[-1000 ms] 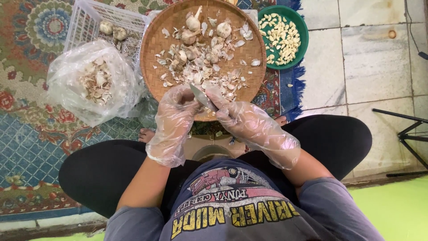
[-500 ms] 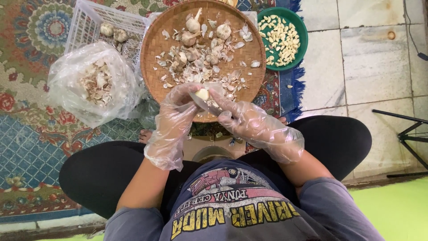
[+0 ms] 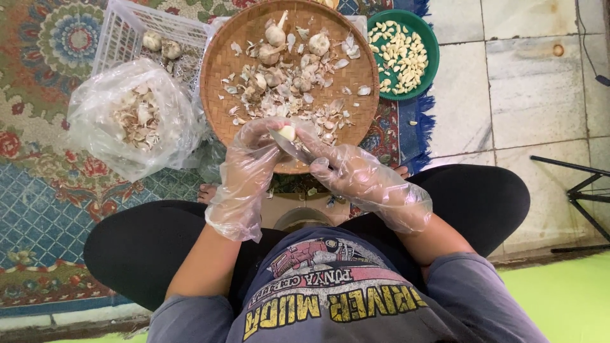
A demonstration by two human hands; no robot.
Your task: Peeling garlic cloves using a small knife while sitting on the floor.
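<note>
Garlic clove (image 3: 288, 133), pale and part peeled, sits pinched in the fingertips of the left hand (image 3: 249, 166), just above the near rim of the woven tray (image 3: 219, 70). That hand wears a loose clear plastic glove and is closed around the clove. The right hand (image 3: 356, 173), gloved the same way, is closed on a small knife (image 3: 293, 148), whose blade runs up and leftward and touches the clove from below. Both hands meet in front of the person's chest, over the gap between the crossed legs in black trousers. Just beyond the fingertips, the round tray holds whole garlic bulbs (image 3: 275, 35), loose cloves and a scatter of papery skins (image 3: 318, 114). Farther out and to the right of the right hand stands a green bowl (image 3: 429, 38) holding peeled cloves, just beside the tray's rim. To the left of the left hand lies a clear plastic bag (image 3: 95, 121) stuffed with dry garlic skins, and beyond it a white plastic basket (image 3: 121, 38) with a few more bulbs inside. A patterned rug (image 3: 44, 184) lies under the bag and tray, and pale floor tiles (image 3: 527, 82) spread out to the right of the right hand.
</note>
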